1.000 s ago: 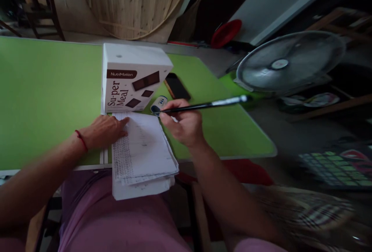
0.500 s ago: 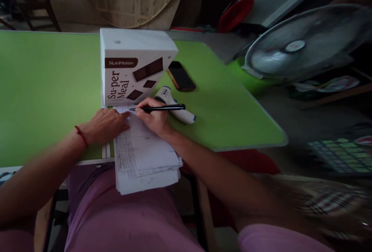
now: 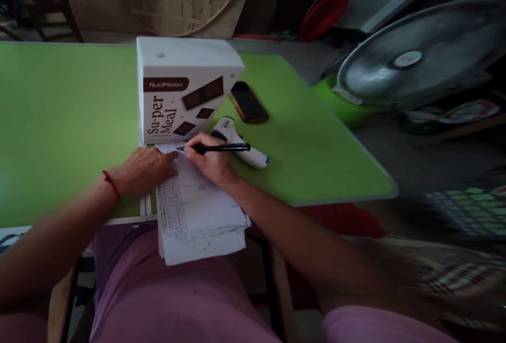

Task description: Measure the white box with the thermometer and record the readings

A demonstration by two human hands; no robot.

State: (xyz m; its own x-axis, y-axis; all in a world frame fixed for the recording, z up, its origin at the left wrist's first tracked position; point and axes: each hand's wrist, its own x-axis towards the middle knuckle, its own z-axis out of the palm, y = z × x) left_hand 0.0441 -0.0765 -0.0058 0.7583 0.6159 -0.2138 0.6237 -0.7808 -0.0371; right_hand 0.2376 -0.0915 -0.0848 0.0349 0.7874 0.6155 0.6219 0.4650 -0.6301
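The right hand (image 3: 212, 162) pinches a pen (image 3: 233, 147); the left hand (image 3: 144, 169), half-curled, touches papers (image 3: 209, 206).

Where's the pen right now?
Head view, just left of centre: the pen is in the right hand, at the far end of the papers, near the white box.

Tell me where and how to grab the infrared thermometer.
Likely best by the infrared thermometer's handle, from the right: its blue-tipped end juts past the pen in the right hand, while its head lies near the NutriMotion box.
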